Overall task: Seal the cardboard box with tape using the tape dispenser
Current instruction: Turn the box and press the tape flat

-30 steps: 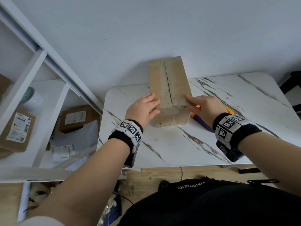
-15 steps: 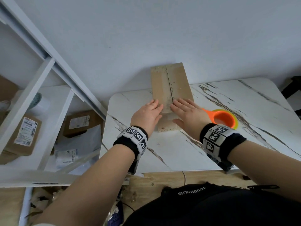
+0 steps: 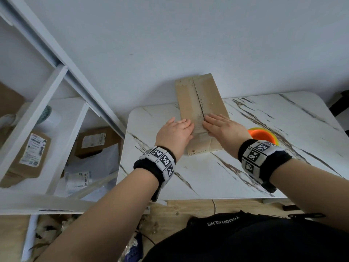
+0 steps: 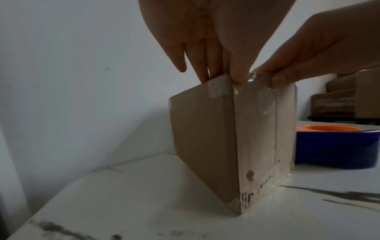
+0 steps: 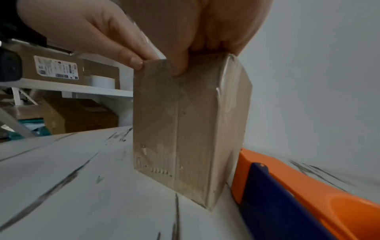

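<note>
A tall brown cardboard box [image 3: 200,99] stands on the white marble table [image 3: 207,176] against the wall, its top flaps meeting in a centre seam. My left hand [image 3: 175,133] lies flat on the left flap near the front end. My right hand [image 3: 222,127] lies flat on the right flap beside it. In the left wrist view both hands [image 4: 205,40] [image 4: 318,45] press on the front top edge, where clear tape [image 4: 257,100] runs down the box's front face [image 4: 205,138]. The orange and blue tape dispenser [image 3: 262,137] [image 5: 298,203] lies on the table right of the box, untouched.
White shelving [image 3: 62,103] with labelled parcels [image 3: 32,152] stands left of the table. The wall [image 3: 188,44] is right behind the box. More brown boxes [image 4: 345,97] sit far off to the right. The table's front edge [image 3: 207,198] is near my body.
My right hand has left the box's right side by the dispenser and come onto the top. Both hands have slid a little farther along the flaps.
</note>
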Demonstrator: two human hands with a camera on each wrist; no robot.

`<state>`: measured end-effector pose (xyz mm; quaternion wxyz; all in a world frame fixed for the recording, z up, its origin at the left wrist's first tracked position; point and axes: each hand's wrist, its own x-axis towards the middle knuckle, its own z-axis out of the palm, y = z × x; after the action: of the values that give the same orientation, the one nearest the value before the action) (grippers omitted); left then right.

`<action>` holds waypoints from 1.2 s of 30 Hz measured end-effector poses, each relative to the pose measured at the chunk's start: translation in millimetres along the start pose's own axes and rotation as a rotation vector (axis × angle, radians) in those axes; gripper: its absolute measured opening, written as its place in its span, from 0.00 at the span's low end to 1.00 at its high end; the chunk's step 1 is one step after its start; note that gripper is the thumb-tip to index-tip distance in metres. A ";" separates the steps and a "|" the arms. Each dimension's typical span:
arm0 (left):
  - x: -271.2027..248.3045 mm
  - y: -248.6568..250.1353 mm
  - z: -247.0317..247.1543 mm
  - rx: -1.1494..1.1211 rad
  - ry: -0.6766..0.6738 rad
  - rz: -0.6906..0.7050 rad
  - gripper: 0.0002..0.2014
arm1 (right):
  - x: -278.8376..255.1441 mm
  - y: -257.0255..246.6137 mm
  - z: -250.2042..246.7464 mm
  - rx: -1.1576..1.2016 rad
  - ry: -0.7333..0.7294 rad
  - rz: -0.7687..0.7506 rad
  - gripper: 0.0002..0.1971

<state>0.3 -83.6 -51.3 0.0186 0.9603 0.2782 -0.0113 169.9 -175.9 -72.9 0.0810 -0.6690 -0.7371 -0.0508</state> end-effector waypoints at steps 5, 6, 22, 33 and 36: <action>-4.1 6.4 -1.0 0.040 0.170 0.073 0.18 | 1.1 6.1 -13.1 -0.008 0.061 -0.065 0.23; -4.3 7.7 -0.1 0.020 0.170 0.077 0.18 | 2.1 7.7 -15.6 -0.021 0.074 -0.067 0.24; 8.1 -20.6 -18.4 -0.050 0.037 -0.108 0.28 | 12.9 -37.4 -32.7 0.058 -0.327 0.483 0.46; -0.3 -20.8 -11.8 -0.096 0.102 0.022 0.21 | 13.9 -3.3 -54.8 0.283 -0.321 0.222 0.30; -2.3 -25.4 -6.5 -0.020 0.003 -0.041 0.32 | 8.6 7.3 -63.6 0.288 -0.347 0.206 0.30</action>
<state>-15.2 -63.1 -45.5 0.0276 0.9542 0.2979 -0.0073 179.7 -178.4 -9.1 0.0525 -0.7210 -0.6674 0.1787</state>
